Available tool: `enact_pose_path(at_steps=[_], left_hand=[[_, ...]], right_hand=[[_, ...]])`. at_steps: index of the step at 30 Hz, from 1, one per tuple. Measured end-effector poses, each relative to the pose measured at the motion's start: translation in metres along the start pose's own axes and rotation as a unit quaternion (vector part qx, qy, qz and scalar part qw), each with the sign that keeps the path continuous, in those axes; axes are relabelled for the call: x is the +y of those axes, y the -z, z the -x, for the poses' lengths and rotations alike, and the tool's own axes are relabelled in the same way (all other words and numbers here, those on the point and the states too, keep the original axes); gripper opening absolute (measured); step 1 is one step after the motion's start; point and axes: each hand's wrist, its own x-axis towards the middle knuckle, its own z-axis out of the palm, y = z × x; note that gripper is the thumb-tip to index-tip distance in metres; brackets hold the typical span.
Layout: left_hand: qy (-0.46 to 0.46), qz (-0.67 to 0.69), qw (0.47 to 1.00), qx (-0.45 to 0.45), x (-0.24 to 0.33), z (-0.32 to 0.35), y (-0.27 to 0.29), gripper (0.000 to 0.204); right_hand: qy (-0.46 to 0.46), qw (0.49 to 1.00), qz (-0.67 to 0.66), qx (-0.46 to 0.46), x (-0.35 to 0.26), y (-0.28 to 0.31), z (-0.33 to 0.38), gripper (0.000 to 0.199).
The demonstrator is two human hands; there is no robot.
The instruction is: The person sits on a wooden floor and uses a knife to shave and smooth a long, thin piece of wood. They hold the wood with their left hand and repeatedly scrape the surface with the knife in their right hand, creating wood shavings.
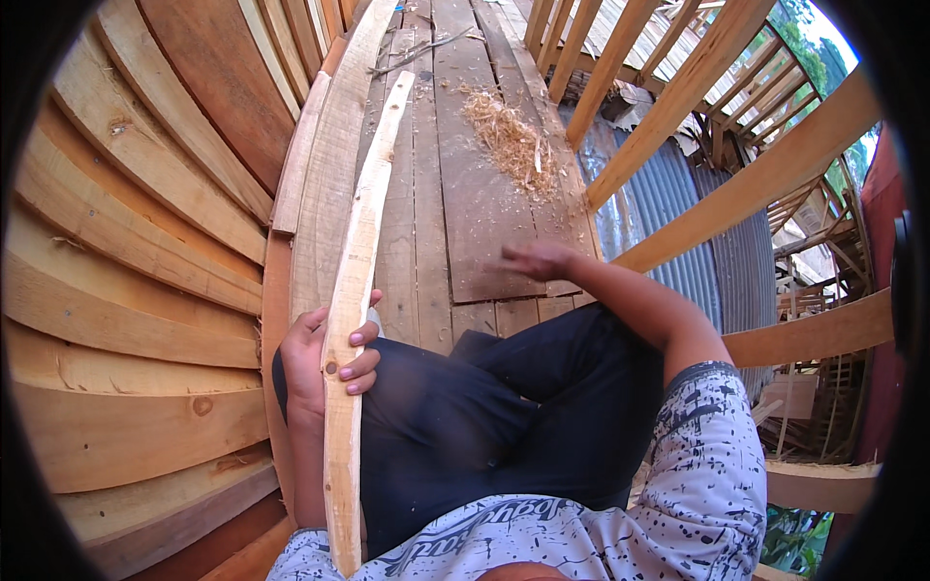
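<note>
A long pale wooden strip [360, 237], slightly bent and with a few dark knots, runs from my chest up and away over the floorboards. My left hand [360, 363] is closed around its lower half, fingers wrapped over the right edge. Just behind those fingers a small grey patch shows, too little to name. My right hand [535, 261] hovers over the boards beyond my right knee, smeared by motion. Its fingers look stretched out to the left, and I see nothing in them.
Curled wood shavings [511, 143] lie on the plank floor [484, 223] ahead. A thin stick [418, 50] rests farther off. Stacked boards [136, 320] line the left side. Slanting wooden posts [635, 145] stand on the right, with corrugated metal sheets [668, 208] beyond them.
</note>
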Motion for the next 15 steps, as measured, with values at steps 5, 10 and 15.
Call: enact_pose_path(at_steps=[5,10,15], left_hand=[[0.003,-0.003,1.000,-0.006,-0.001,0.000,-0.003,0.065],[0.002,-0.004,1.000,-0.008,0.000,0.000,-0.002,0.065],[0.000,-0.005,1.000,-0.004,-0.001,-0.001,-0.004,0.066]], right_hand=[[-0.165,0.984,-0.030,-0.055,-0.014,0.025,-0.010,0.076],[-0.056,0.997,-0.043,0.023,-0.016,0.028,-0.015,0.077],[-0.084,0.994,-0.037,-0.052,-0.010,0.026,-0.013,0.075]])
